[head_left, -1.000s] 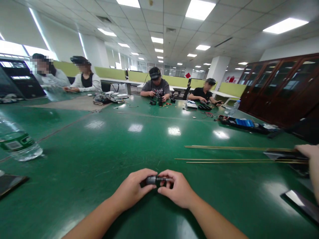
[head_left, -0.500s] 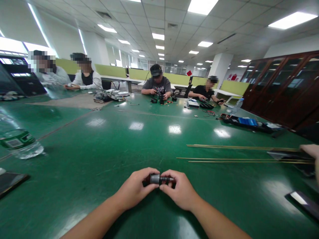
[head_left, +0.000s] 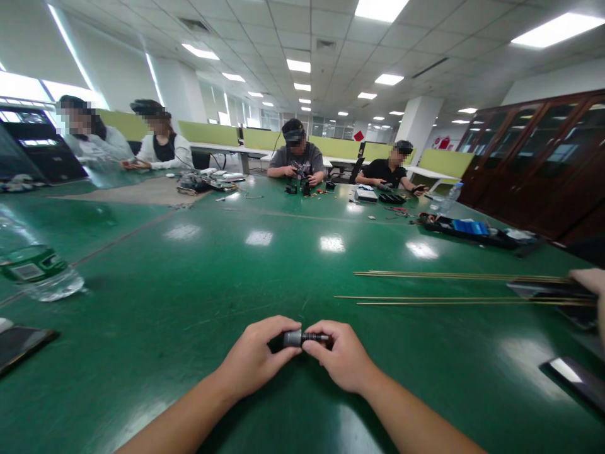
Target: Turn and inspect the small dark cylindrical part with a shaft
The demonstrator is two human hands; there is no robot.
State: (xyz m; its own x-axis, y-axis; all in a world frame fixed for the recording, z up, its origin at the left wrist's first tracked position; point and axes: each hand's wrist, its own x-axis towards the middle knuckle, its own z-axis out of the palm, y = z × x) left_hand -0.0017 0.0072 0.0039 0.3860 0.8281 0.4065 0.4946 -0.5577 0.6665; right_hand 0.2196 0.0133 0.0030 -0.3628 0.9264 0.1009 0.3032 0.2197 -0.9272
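Note:
Both my hands meet low in the middle of the head view over the green table (head_left: 198, 284). Between them lies a small dark metal cylinder (head_left: 293, 338) with a thinner shaft pointing right. My left hand (head_left: 255, 360) pinches the thick grey end with thumb and fingers closed. My right hand (head_left: 341, 357) is closed round the thin shaft end. The part is held just above the table surface.
Several thin brass rods (head_left: 449, 287) lie to the right, where another person's hand (head_left: 588, 280) rests by a dark tray. A water bottle (head_left: 33, 265) lies at the left and a phone (head_left: 19, 347) at the left edge. Several people work at the far side.
My hands and the cylinder have stayed nearly in place, with only slight finger shifts on the part. The view has tilted a little.

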